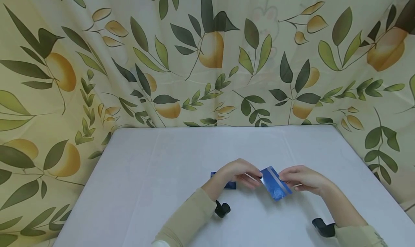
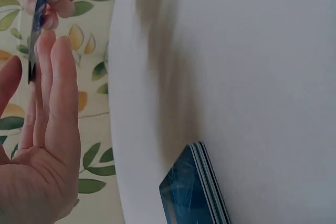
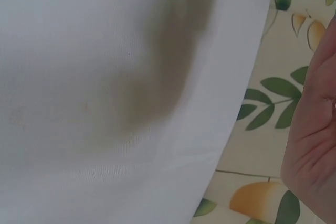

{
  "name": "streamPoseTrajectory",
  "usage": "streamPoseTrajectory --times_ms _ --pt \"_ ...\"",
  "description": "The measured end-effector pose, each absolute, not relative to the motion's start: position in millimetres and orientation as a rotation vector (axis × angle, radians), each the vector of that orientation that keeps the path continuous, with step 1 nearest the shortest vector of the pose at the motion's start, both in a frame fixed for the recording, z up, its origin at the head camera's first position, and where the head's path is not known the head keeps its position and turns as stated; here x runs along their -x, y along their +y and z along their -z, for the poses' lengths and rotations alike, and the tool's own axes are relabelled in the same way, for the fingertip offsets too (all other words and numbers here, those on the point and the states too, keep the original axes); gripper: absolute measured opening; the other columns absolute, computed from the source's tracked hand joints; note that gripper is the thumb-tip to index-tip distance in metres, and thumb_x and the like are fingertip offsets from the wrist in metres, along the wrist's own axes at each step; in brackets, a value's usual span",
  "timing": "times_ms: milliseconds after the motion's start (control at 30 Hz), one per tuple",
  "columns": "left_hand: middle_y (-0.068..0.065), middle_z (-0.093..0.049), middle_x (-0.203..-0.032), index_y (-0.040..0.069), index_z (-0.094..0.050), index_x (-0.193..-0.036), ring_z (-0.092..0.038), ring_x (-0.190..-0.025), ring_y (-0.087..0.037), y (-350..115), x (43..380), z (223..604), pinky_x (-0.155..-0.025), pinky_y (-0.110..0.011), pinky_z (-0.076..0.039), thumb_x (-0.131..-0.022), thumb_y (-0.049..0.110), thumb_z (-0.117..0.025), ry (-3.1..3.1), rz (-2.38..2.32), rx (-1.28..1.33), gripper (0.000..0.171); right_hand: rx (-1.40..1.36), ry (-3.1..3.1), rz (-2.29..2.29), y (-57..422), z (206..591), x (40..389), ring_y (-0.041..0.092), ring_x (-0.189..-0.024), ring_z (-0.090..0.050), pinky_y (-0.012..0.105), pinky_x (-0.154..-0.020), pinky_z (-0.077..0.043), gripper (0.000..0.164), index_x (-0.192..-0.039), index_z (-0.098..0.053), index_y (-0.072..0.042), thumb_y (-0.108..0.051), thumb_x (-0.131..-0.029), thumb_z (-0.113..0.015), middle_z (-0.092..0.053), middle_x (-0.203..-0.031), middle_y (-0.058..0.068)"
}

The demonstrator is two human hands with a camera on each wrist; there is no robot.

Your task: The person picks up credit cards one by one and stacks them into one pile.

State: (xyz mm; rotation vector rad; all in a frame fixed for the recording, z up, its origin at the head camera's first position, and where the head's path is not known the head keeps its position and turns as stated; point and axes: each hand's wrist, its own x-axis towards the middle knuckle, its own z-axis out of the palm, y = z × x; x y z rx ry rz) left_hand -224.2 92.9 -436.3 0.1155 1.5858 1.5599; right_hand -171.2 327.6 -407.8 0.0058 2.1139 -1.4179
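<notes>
A blue card with a pale stripe is raised over the table, tilted, between the two hands. My right hand pinches its right edge between thumb and fingers. My left hand is at the card's left corner. In the left wrist view, that hand's fingers are straight beside the card's edge, with the thumb slightly apart on the other side. A stack of blue cards lies on the table below; in the head view, the left wrist partly hides this stack.
The white-covered table reaches back to a curtain printed with leaves and fruit. Black wrist mounts, one by the left forearm and one by the right forearm, stick out over the table.
</notes>
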Motion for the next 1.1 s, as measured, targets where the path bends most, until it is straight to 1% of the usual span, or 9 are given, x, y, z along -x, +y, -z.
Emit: streamPoseTrajectory --times_ms 233,333,500,633,800,867,933,1033,1100 --pt "-0.015 -0.068 -0.077 -0.001 -0.068 -0.084 -0.065 -0.059 -0.018 80.6 221.4 432.5 -0.073 -0.041 -0.054 -0.082 0.006 -0.065 1.621 -1.492 -0.155 0.008 0.068 2.027 1.435 322.0 411.7 172.5 0.007 -0.061 -0.053 0.016 -0.052 -0.045 0.028 -0.105 -0.064 0.003 -0.02 -0.091 -0.057 -0.063 -0.072 -0.003" --pt "-0.015 -0.068 -0.077 -0.001 -0.068 -0.084 -0.065 -0.058 -0.017 78.2 220.0 433.2 -0.071 -0.039 -0.055 -0.081 0.005 -0.065 1.619 -1.482 -0.14 0.007 0.072 2.019 1.428 319.8 413.2 172.7 0.007 -0.061 -0.052 0.016 -0.052 -0.044 0.027 -0.105 -0.064 0.002 -0.02 -0.091 -0.056 -0.061 -0.071 -0.003" --pt "-0.015 -0.068 -0.076 -0.001 -0.068 -0.085 -0.064 -0.057 -0.016 74.8 217.3 434.8 -0.063 -0.034 -0.057 -0.082 0.006 -0.066 1.627 -1.51 -0.117 0.007 0.085 2.01 1.434 315.7 412.8 172.9 0.008 -0.062 -0.052 0.016 -0.053 -0.044 0.03 -0.106 -0.063 0.003 -0.022 -0.091 -0.057 -0.063 -0.073 -0.003" --pt "-0.015 -0.068 -0.076 -0.001 -0.068 -0.086 -0.064 -0.057 -0.015 72.0 214.6 436.0 -0.059 -0.032 -0.057 -0.082 0.006 -0.066 1.645 -1.569 -0.083 0.009 0.059 2.038 1.46 312.3 411.9 172.6 0.011 -0.071 -0.057 0.02 -0.057 -0.049 0.037 -0.113 -0.059 0.004 -0.026 -0.092 -0.054 -0.065 -0.083 0.0" --pt "-0.013 -0.068 -0.074 0.001 -0.068 -0.085 -0.066 -0.06 -0.017 66.3 209.1 438.3 -0.06 -0.031 -0.057 -0.081 0.009 -0.067 1.725 -1.675 -0.007 0.008 -0.113 2.104 1.571 304.4 412.0 170.9 0.016 -0.097 -0.058 0.027 -0.076 -0.053 0.057 -0.131 -0.044 0.002 -0.04 -0.093 -0.049 -0.059 -0.114 0.012" --pt "-0.013 -0.069 -0.075 0.001 -0.068 -0.086 -0.067 -0.062 -0.018 63.0 206.4 438.7 -0.06 -0.032 -0.057 -0.081 0.009 -0.067 1.74 -1.731 0.011 0.009 -0.192 2.086 1.667 301.1 412.6 169.4 0.015 -0.102 -0.057 0.029 -0.082 -0.053 0.063 -0.135 -0.039 0.001 -0.045 -0.092 -0.048 -0.056 -0.121 0.012" --pt "-0.014 -0.069 -0.076 0.001 -0.068 -0.087 -0.068 -0.064 -0.018 59.8 204.1 439.3 -0.061 -0.032 -0.057 -0.08 0.008 -0.067 1.735 -1.792 0.027 0.01 -0.252 2.038 1.779 297.8 413.4 167.3 0.013 -0.1 -0.058 0.029 -0.084 -0.052 0.059 -0.134 -0.042 -0.004 -0.045 -0.092 -0.048 -0.057 -0.119 0.01" --pt "-0.014 -0.069 -0.077 0.0 -0.068 -0.089 -0.068 -0.065 -0.018 55.6 201.4 439.7 -0.061 -0.031 -0.057 -0.08 0.008 -0.067 1.729 -1.866 0.061 0.012 -0.328 1.948 1.931 290.9 415.5 163.2 0.011 -0.094 -0.06 0.028 -0.084 -0.052 0.043 -0.122 -0.055 -0.013 -0.042 -0.091 -0.051 -0.057 -0.115 0.005" --pt "-0.014 -0.069 -0.077 0.001 -0.068 -0.09 -0.068 -0.065 -0.018 53.0 199.8 440.0 -0.062 -0.031 -0.057 -0.08 0.009 -0.067 1.726 -1.91 0.094 0.013 -0.38 1.897 2.0 283.9 416.9 160.4 0.011 -0.091 -0.061 0.028 -0.083 -0.053 0.039 -0.119 -0.058 -0.015 -0.04 -0.091 -0.053 -0.054 -0.115 0.005"
